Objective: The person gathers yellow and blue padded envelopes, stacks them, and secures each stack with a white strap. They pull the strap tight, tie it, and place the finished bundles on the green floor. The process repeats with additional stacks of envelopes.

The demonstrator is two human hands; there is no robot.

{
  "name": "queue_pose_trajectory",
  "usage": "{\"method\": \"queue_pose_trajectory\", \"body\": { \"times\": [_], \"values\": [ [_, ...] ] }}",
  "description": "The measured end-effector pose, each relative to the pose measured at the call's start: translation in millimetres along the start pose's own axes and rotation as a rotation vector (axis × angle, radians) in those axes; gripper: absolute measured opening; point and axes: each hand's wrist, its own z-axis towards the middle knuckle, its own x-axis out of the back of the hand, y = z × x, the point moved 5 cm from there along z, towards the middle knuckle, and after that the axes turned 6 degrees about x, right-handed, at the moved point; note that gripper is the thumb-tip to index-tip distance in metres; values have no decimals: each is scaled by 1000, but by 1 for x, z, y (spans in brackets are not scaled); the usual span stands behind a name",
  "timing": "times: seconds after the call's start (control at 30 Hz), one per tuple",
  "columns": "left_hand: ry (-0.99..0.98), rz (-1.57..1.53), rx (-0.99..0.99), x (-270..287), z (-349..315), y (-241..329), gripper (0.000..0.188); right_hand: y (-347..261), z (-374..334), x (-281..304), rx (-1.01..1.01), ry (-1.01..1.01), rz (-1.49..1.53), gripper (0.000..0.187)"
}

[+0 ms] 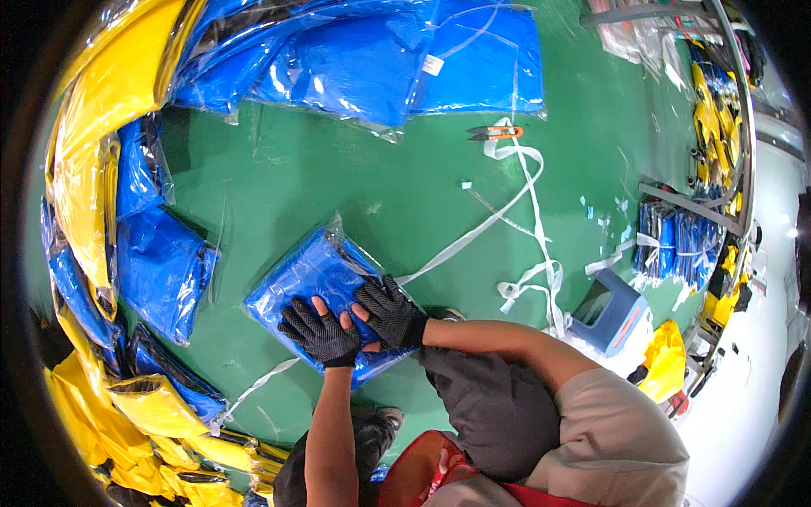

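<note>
The left hand (323,333) and right hand (389,314) pressed, open and flat, on the blue pack (283,272), already folded on the floor (338,169), but the white strap (460,243) poking out both sides wasn't tied.

No words or numbers can be read. A small white rectangular label (432,64) sits on a flat blue package wrapped in clear plastic film (486,68), by the package's left edge, above its lower left corner; any print on it is too small to make out. White markings (442,462) on a red cloth garment (410,469) are likewise illegible.
</note>
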Motion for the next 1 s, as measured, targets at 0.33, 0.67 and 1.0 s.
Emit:
{"method": "queue_pose_trajectory", "body": {
  "times": [0.33,0.67,1.0],
  "values": [
    [-651,344,5,7,58,25,70,6,4,0,-42,-3,-86,96],
    [-99,44,-327,14,77,40,102,24,-55,-32,-287,-61,-164,41],
    [-197,124,-287,14,77,21,103,169,-13,235,-585,672,-344,24]
  ]
}}
